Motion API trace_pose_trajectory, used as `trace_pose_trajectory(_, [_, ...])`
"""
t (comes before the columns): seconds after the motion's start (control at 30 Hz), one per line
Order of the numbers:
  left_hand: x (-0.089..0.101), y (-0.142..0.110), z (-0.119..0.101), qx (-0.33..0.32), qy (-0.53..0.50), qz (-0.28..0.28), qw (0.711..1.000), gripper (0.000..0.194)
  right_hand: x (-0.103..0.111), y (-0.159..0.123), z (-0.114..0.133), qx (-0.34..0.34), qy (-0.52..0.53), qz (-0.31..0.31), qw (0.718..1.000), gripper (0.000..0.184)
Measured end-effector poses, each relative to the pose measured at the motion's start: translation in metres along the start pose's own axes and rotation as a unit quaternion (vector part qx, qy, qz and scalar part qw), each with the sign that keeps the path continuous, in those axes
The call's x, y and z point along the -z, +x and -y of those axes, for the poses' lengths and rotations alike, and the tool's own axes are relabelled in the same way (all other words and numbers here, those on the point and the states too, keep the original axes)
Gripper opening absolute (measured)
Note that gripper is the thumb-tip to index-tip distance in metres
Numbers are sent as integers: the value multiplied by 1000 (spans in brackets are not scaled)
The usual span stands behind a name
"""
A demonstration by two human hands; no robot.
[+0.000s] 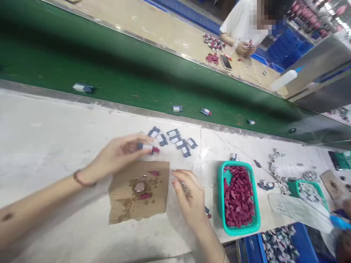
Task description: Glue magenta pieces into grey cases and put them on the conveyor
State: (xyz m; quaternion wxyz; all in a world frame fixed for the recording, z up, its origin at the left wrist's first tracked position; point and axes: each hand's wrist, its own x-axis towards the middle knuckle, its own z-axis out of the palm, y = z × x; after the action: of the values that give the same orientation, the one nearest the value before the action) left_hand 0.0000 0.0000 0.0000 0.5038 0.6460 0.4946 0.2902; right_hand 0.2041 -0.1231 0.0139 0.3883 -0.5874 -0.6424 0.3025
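My left hand point(126, 151) is closed on a small navy-and-white plastic part point(146, 147) with a dark red tip, blurred by motion. Below it lies a piece of brown cardboard point(161, 186) with wet-looking stains and a small round pool point(139, 187). Two dark red pieces rest on the cardboard, one near its top point(154, 173) and one beside the pool point(145, 196). At the cardboard's right edge is my right hand point(189, 195), thumb and forefinger apart with nothing visible between the tips. Several navy-and-white parts point(178, 141) lie beyond my hands.
A teal basket point(256, 215) of dark red pieces stands to the right. Past the white table point(55, 120) runs a green conveyor belt point(123, 76) carrying several spaced parts. Across it a person point(242, 33) handles small parts. A green basket point(323, 197) holds pale pieces; blue bins point(305, 241) stand lower right.
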Motion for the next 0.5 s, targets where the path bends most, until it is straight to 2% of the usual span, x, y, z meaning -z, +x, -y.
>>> trace_pose_trajectory(0.1, [11,59,5,-5,118,-66,991,48,52,-20,-14,-47,-114,-70,990,21])
trace_pose_trajectory(0.17, [15,92,8,-24,211,-84,974,46,84,-31,-26,-103,-192,-112,970,21])
trace_pose_trajectory(0.27, [15,127,13,-51,262,-89,960,39,121,-40,-47,-167,-249,-96,949,24])
trace_pose_trajectory(0.37, [7,148,16,-97,294,-91,946,35,134,-41,-62,-199,-232,-47,951,24])
trace_pose_trajectory(0.5, [-18,166,10,-162,319,-83,930,42,131,-36,-70,-219,-181,-29,958,22])
